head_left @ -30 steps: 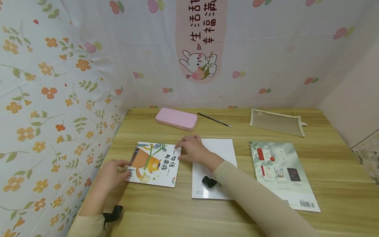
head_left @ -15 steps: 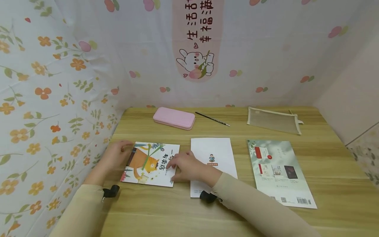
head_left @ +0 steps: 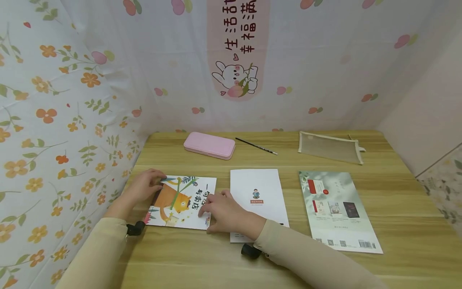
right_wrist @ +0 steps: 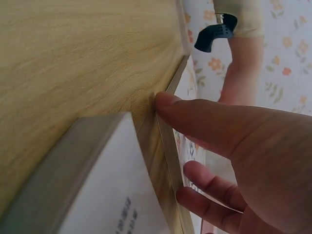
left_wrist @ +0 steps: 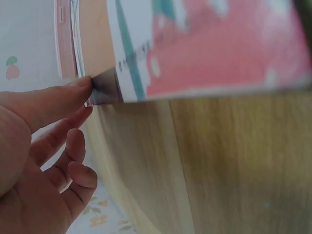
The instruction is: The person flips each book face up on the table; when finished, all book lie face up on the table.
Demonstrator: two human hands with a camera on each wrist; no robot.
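Observation:
A square picture book (head_left: 173, 202) with an orange cartoon animal on its cover lies on the left of the wooden table. My left hand (head_left: 142, 186) holds its far left corner; in the left wrist view, the thumb (left_wrist: 68, 95) and a finger pinch that corner, the other fingers curled below. At the right side, my right hand (head_left: 227, 212) grips the book with bent fingers over the cover and the thumb at the edge. The right wrist view has the thumb (right_wrist: 168, 100) against the book's side. Beside that hand lies a white book (head_left: 258, 182), partly covered by the right forearm.
A pale green booklet (head_left: 335, 212) with a barcode lies at the right. Along the back are a pink pencil case (head_left: 209, 145), a black pencil (head_left: 256, 145) and a beige mesh pouch (head_left: 330, 148). Floral cloth (head_left: 72, 152) hangs along the table's left side.
My left hand has moved from the picture book's left edge up to its far left corner. My right hand has slid from the far right corner down the right side.

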